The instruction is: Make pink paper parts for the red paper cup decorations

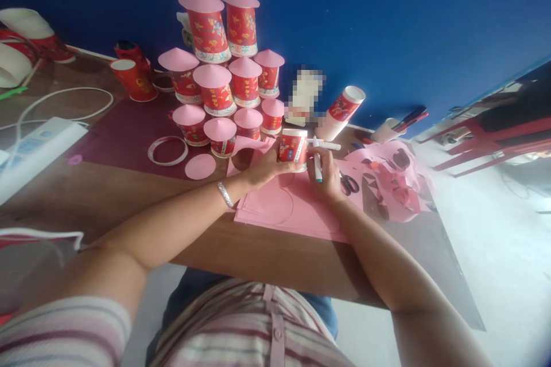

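My left hand (267, 167) is closed around the lower side of a red patterned paper cup (293, 146), which stands over the pink paper sheets (267, 212). In my right hand (327, 175) is a white marker (317, 161) with a green end, held beside the cup. A second white marker (329, 145) lies just behind that hand. Round outlines are drawn on the pink paper near my left wrist. To the right of my right hand rest black scissors (349, 183), partly on the paper.
Red cups with pink cone tops (214, 92) are stacked at the back left, near a white ring (167, 151) and a pink disc (200, 167). Pink scraps (396, 183) lie right, below a pen cup (387, 131). A white power strip (47, 152) sits left.
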Demonstrator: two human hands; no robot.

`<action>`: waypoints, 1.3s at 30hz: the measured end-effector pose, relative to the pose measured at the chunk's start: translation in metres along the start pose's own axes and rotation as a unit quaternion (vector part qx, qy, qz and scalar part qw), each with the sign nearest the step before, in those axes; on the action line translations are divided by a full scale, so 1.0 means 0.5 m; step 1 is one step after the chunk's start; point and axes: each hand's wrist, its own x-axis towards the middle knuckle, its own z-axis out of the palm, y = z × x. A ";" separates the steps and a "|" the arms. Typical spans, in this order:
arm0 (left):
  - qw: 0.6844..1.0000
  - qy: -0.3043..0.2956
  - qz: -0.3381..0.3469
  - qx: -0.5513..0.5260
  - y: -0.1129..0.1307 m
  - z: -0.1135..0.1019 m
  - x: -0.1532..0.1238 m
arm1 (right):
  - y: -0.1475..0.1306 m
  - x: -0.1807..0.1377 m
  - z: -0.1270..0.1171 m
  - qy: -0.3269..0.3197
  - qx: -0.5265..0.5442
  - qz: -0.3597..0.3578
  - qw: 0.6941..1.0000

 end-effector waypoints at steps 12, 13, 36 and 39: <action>0.996 0.035 0.032 0.074 0.002 0.015 -0.005 | -0.018 0.013 -0.017 0.038 0.042 0.009 0.998; 0.995 0.050 0.029 0.085 0.001 0.014 -0.004 | -0.023 0.016 -0.020 0.052 0.039 -0.004 0.998; 0.968 0.097 0.097 0.212 -0.010 0.011 -0.005 | -0.040 0.010 -0.029 0.048 0.084 -0.013 0.995; 0.987 0.062 0.038 0.141 -0.006 0.014 -0.010 | -0.035 0.016 -0.035 0.069 0.058 -0.034 0.995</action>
